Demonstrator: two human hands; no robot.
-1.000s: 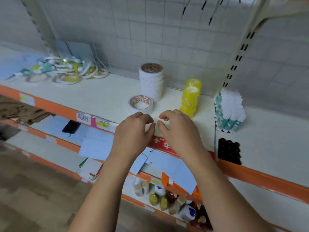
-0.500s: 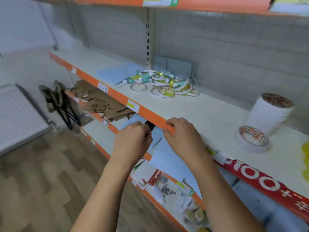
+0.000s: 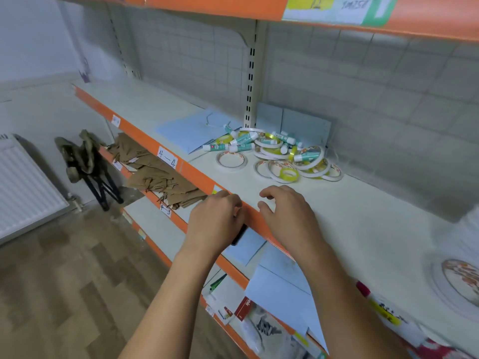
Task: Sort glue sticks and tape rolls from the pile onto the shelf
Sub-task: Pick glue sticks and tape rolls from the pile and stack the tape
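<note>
While both hands hover at shelf edge [image 3: 204, 181] | left hand [image 3: 216, 221] fingers curled, right hand [image 3: 287, 216] fingers spread, both empty | pile [image 3: 274, 154] beyond

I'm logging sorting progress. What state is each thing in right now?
left hand: empty, fingers curled, by the shelf edge
right hand: empty, open, over the shelf
pile: glue sticks and tape rolls mixed, unsorted
single tape roll: lying flat, beside the pile
blue paper: lying flat behind the pile

Two hands: left hand [image 3: 216, 218], right hand [image 3: 287, 213]; one mixed pile [image 3: 274, 154]; one radiator [image 3: 26, 187].
</note>
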